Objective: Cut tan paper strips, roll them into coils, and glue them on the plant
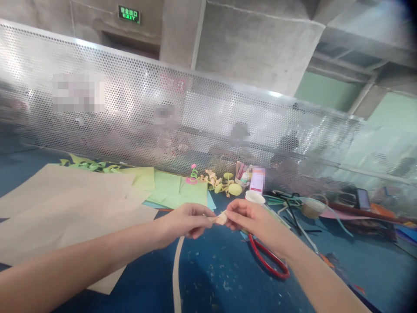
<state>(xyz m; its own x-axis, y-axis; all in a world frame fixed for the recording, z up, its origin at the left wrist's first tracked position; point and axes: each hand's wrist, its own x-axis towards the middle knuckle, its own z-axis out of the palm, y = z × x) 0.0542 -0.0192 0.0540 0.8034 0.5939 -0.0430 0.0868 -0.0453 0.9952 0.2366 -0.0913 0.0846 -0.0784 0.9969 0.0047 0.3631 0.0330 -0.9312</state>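
A small cream paper curl was held above a blue work surface, pinched between the fingertips of the left hand and right hand. Light, pliable and easily creased, it was judged best gripped gently at its ends. Its folds were blurred; any join to the pale strip below was hidden by the left hand.
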